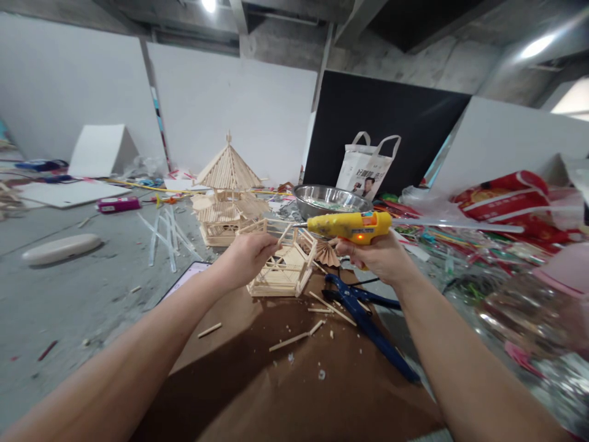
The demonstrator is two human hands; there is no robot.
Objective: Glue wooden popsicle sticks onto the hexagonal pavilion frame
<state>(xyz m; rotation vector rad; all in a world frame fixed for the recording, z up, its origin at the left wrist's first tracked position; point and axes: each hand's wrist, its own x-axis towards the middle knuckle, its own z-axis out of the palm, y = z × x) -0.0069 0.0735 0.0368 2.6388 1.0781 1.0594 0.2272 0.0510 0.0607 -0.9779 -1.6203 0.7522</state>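
My right hand is wrapped round the grip of a yellow hot glue gun, its orange light lit and a long clear glue stick jutting from the back. The nozzle points left, close to a short wooden stick pinched upright in my left hand. Just below and behind my hands stands a small open wooden-stick frame with railings, partly covered by my left hand. A taller pagoda model with a pointed roof rises behind it.
Blue-handled cutters and loose wooden sticks lie on brown paper. At the back are a metal bowl and a white bag. Glue sticks and a white case lie left; a pink-lidded container stands right.
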